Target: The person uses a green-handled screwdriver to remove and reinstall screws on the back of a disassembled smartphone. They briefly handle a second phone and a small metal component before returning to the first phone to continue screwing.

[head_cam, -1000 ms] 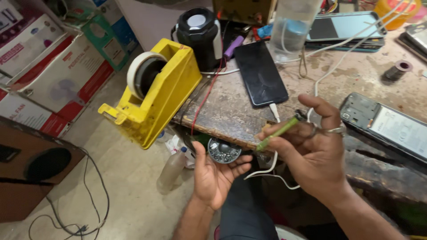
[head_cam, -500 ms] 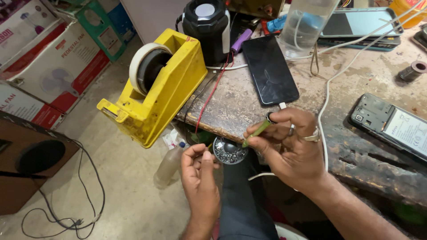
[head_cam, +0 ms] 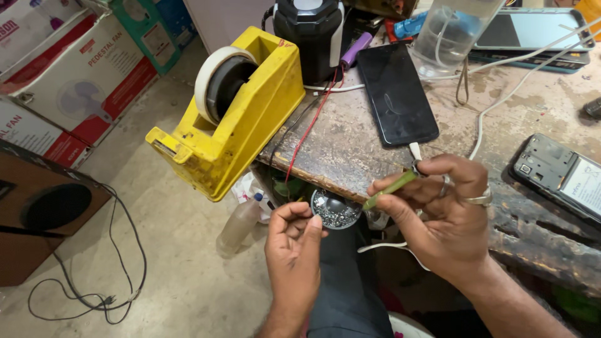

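My right hand (head_cam: 438, 216) grips a thin green tool (head_cam: 389, 189) by its shaft, with the tip pointing left over a round dish of small screws (head_cam: 336, 209) below the bench edge. A ring sits on one finger. My left hand (head_cam: 293, 241) is curled just left of the dish, with its fingertips pinched together as if on a tiny part; what they hold is too small to see. A black phone (head_cam: 395, 92) lies face up on the worn wooden bench (head_cam: 350, 150), with a white cable (head_cam: 476, 134) plugged into its near end.
A yellow tape dispenser (head_cam: 235, 112) overhangs the bench's left corner. A black round device (head_cam: 307, 31), a clear plastic container (head_cam: 451, 31), a tablet (head_cam: 532, 31) and an opened phone (head_cam: 560, 178) lie on the bench. Cardboard boxes (head_cam: 69, 81), a speaker (head_cam: 44, 213) and a bottle (head_cam: 238, 225) are on the floor.
My left hand has closed from an open palm into a pinch beside the screw dish. My right hand with the green tool has moved left and lower, towards the dish.
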